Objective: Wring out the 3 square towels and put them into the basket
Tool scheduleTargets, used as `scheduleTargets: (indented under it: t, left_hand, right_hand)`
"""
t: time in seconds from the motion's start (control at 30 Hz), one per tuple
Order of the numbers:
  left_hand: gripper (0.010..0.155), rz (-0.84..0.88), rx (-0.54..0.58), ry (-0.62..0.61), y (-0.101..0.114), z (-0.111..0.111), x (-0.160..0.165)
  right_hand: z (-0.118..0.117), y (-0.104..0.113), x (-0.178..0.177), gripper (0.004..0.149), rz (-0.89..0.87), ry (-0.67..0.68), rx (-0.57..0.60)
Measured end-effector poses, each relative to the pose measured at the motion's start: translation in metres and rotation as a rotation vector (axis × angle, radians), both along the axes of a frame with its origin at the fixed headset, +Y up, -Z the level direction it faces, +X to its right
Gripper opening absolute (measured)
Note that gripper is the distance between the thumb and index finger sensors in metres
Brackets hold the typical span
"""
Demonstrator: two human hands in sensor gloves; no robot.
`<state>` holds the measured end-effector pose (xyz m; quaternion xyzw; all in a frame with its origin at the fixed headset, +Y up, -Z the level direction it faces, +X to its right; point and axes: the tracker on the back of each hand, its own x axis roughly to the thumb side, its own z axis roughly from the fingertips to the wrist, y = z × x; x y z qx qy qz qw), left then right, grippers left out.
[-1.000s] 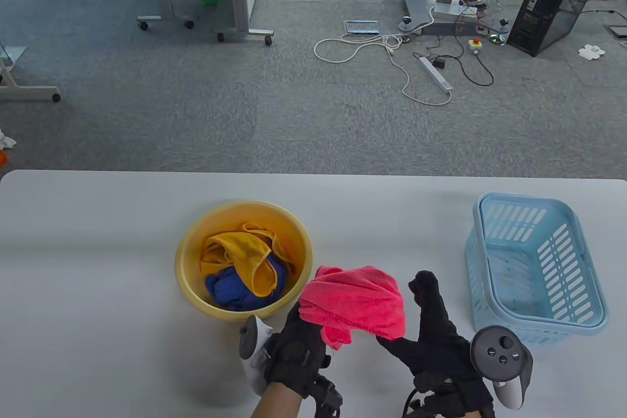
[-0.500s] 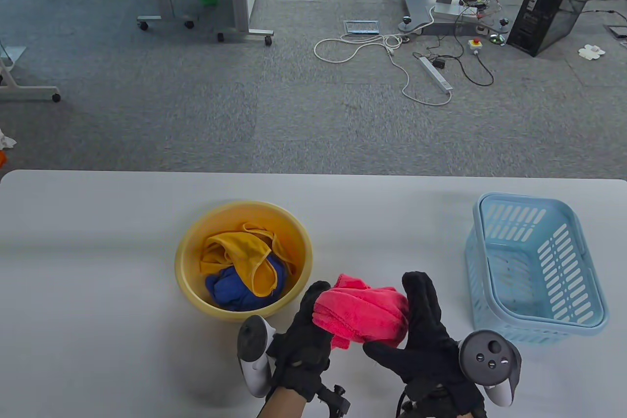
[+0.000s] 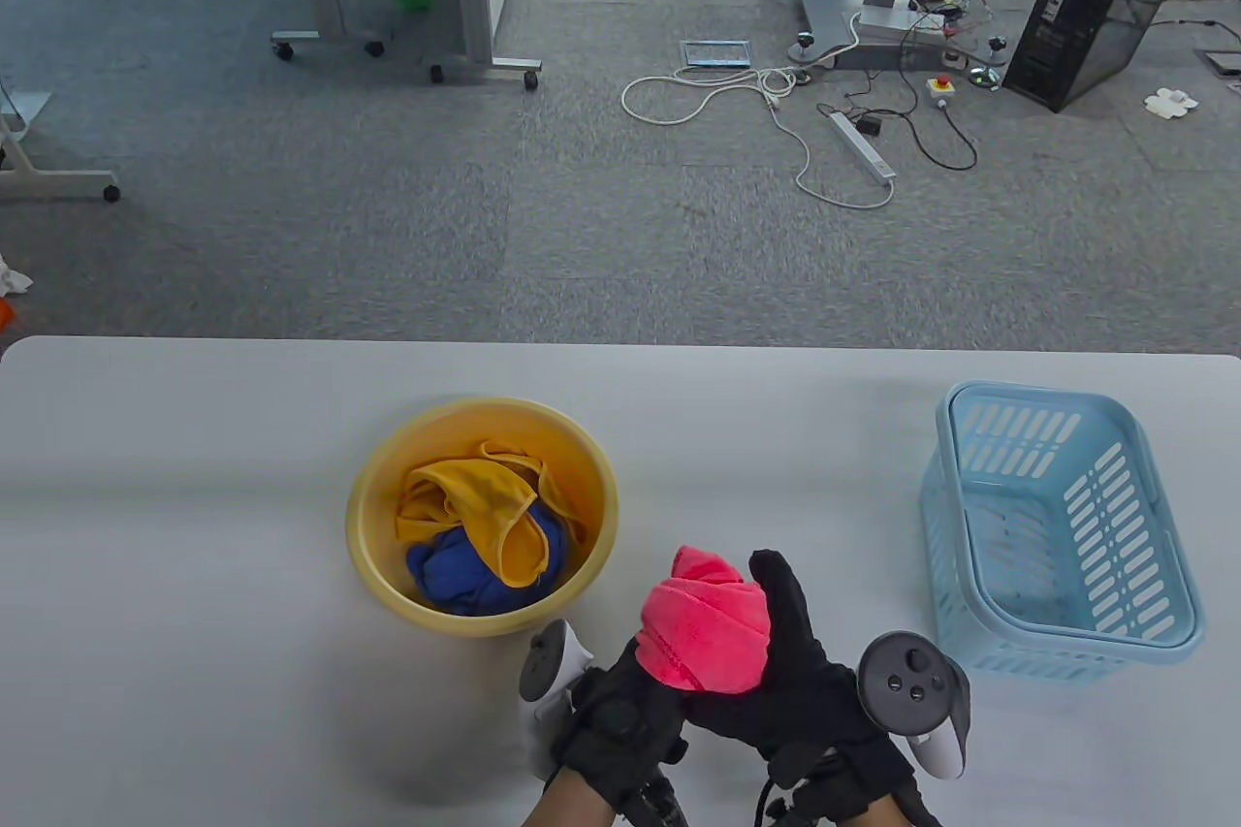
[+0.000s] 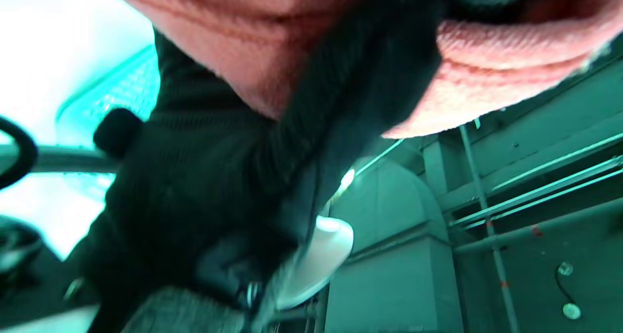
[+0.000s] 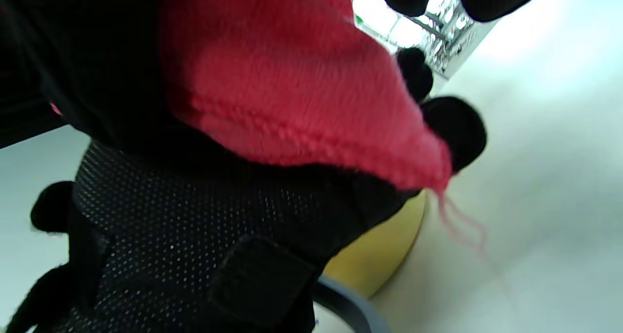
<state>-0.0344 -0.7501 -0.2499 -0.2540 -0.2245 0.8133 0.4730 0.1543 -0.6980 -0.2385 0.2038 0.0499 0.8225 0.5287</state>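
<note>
Pink towel (image 3: 705, 633) bunched tight, gripped in both hands: left hand (image 3: 620, 730) low on it, right hand (image 3: 790, 686) wrapped round its right side. Held above worktop (image 3: 194, 517), just right of bowl (image 3: 373, 468). Long axis roughly upright. Basket (image 3: 1149, 619) well right of bowl, open, nearer right hand; bare worktop between. Yellow towel (image 3: 475, 502) and blue towel (image 3: 451, 575) in bowl.

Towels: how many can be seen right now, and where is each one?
3. The pink towel is bunched between the left hand and right hand. The yellow towel and blue towel lie in the basin. None shows in the basket.
</note>
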Motion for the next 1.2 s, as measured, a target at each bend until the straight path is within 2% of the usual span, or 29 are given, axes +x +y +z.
scheduleTargets:
  t: [0.07, 0.17, 0.27, 0.33, 0.4, 0.63, 0.77, 0.83, 0.93, 1.03, 1.2]
  left_hand:
    - [0.062, -0.010, 0.021, -0.071, -0.002, -0.001, 0.002]
    - [0.063, 0.059, -0.006, -0.153, -0.003, 0.000, 0.009]
    - [0.062, 0.079, -0.021, -0.131, -0.003, -0.001, 0.009]
    - [0.063, -0.005, 0.063, -0.088, -0.001, -0.002, 0.007]
    - [0.062, -0.056, 0.092, -0.015, -0.001, -0.001, 0.005]
    - [0.063, -0.104, 0.112, 0.020, -0.003, -0.001, 0.004]
    - [0.064, -0.092, 0.081, 0.028, -0.007, -0.001, 0.004]
    - [0.064, -0.113, 0.076, 0.041, -0.009, -0.003, 0.001]
    - [0.065, -0.240, 0.138, 0.107, -0.009, -0.002, -0.004]
    - [0.066, -0.292, 0.141, 0.131, -0.006, 0.000, -0.005]
    - [0.080, -0.315, 0.168, 0.129, -0.003, -0.001, -0.004]
  right_hand:
    - [-0.001, -0.003, 0.002, 0.131, -0.022, 0.010, -0.020]
    - [-0.002, -0.006, 0.002, 0.130, -0.045, -0.044, 0.034]
    - [-0.002, -0.011, 0.000, 0.123, -0.180, -0.069, 0.004]
    - [-0.004, -0.016, -0.002, 0.116, -0.255, -0.091, -0.001]
    - [-0.003, -0.019, -0.004, 0.111, -0.307, -0.119, -0.016]
    - [0.002, -0.016, -0.008, 0.100, -0.206, -0.244, 0.005]
    - [0.004, -0.018, -0.010, 0.101, -0.230, -0.264, -0.048]
    - [0.004, -0.019, -0.009, 0.103, -0.177, -0.281, -0.053]
    - [0.002, -0.020, -0.006, 0.099, -0.133, -0.277, -0.080]
    - [0.001, -0.017, -0.002, 0.091, -0.094, -0.279, -0.075]
    - [0.003, -0.007, 0.010, 0.083, -0.044, -0.348, -0.017]
